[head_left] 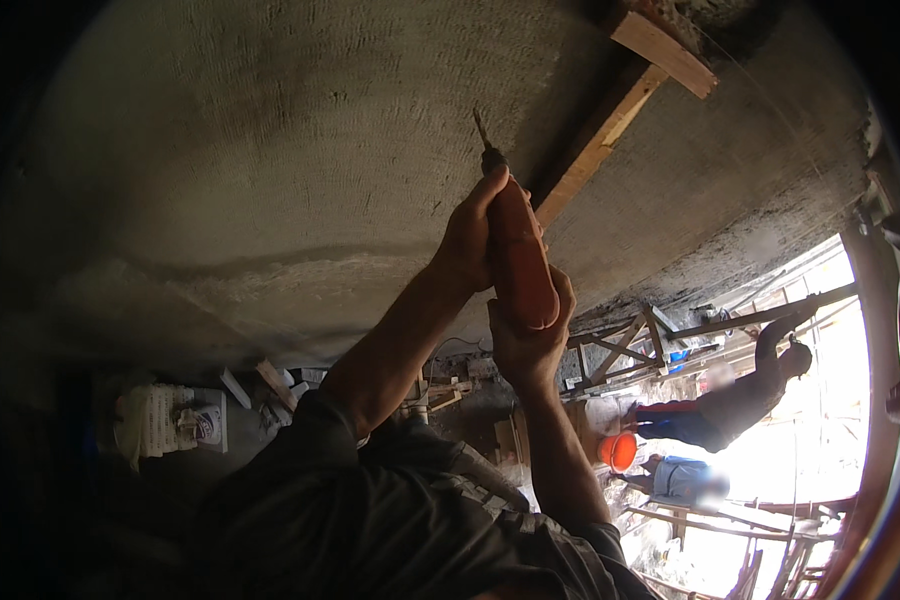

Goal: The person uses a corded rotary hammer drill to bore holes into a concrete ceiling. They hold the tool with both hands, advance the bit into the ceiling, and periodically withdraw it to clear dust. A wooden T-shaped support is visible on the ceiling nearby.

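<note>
I hold a reddish-orange power drill [522, 265] up against a rough grey concrete surface [300, 150], its dark chuck and thin bit [483, 132] pointing away from me. My left hand [467, 238] is wrapped round the drill's front part, just behind the chuck. Lower down, my right hand [535, 345] grips the rear end, where the handle is mostly hidden by the fingers. Whether the bit's tip touches the concrete or stops short of it, I cannot tell.
A wooden beam [595, 150] with a crosspiece [665, 52] runs beside the drill. An orange bucket [618, 452] and two people [740, 405] are at the right, near wooden framing [625, 350]. White containers [205, 425] and wood scraps [275, 382] lie at the lower left.
</note>
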`<move>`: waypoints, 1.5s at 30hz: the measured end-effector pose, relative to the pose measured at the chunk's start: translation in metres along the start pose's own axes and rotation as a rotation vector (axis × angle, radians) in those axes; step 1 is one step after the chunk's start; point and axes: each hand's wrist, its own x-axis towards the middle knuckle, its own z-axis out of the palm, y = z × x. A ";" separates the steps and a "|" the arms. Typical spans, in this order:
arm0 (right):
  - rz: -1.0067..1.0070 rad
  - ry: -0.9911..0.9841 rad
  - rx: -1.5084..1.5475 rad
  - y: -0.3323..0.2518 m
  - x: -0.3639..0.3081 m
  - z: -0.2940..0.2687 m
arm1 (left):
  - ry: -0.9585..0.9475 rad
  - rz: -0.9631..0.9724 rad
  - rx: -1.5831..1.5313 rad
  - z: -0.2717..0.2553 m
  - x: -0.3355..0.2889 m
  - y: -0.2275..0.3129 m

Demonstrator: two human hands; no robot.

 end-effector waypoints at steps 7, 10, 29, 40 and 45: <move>-0.065 -0.059 -0.095 -0.002 0.022 0.025 | 0.041 -0.002 -0.005 -0.015 0.010 0.025; -0.054 -0.095 -0.117 -0.002 0.021 0.028 | 0.017 -0.023 -0.046 -0.022 0.013 0.024; -0.220 -0.102 -0.162 0.001 0.041 0.014 | -0.074 0.145 -0.035 -0.023 0.025 0.015; -0.218 -0.282 -0.076 0.018 -0.016 0.004 | -0.325 0.073 -0.078 -0.047 -0.016 -0.007; -0.318 -0.241 -0.035 0.021 -0.086 -0.024 | -0.367 -0.047 0.089 -0.033 -0.077 -0.030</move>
